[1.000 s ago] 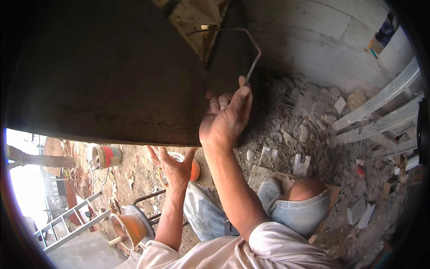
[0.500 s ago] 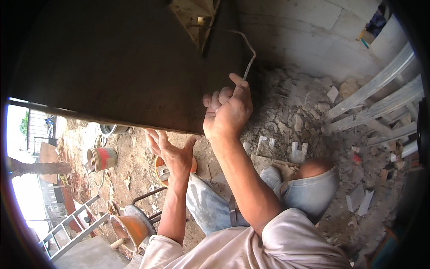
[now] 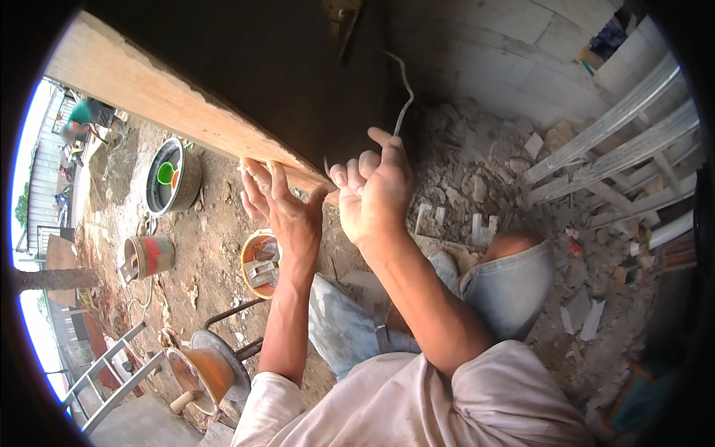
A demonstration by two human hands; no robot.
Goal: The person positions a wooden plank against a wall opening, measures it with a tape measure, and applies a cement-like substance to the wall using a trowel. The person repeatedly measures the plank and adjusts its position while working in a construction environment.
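Overhead on the left is a large board with a dark face and a pale wooden side point(image 3: 186, 97). My left hand point(image 3: 281, 212) is open, fingers spread and raised, its fingertips at the board's lower edge. To its right, my right hand point(image 3: 377, 190) is closed beside the board's near corner. A thin, bent pale wire point(image 3: 407, 89) runs down into the top of that fist, the upper end fading into shadow; its hidden end appears to be held there. An angular bracket-like piece point(image 3: 344, 26) shows dimly against the dark face.
Left on the dirt stand a black tub point(image 3: 195, 179), a pail with a red band point(image 3: 156, 255) and an orange bucket point(image 3: 253, 249) with metal tools. A ladder point(image 3: 112, 380) lies lower left. Rubble point(image 3: 477, 171) and metal frames point(image 3: 611, 141) are right. A person point(image 3: 83, 115) is far left.
The board's pale side has come into view as my view shifted, and the tub shows more fully. Both hands keep nearly the same poses; the wire stays at the right fist.
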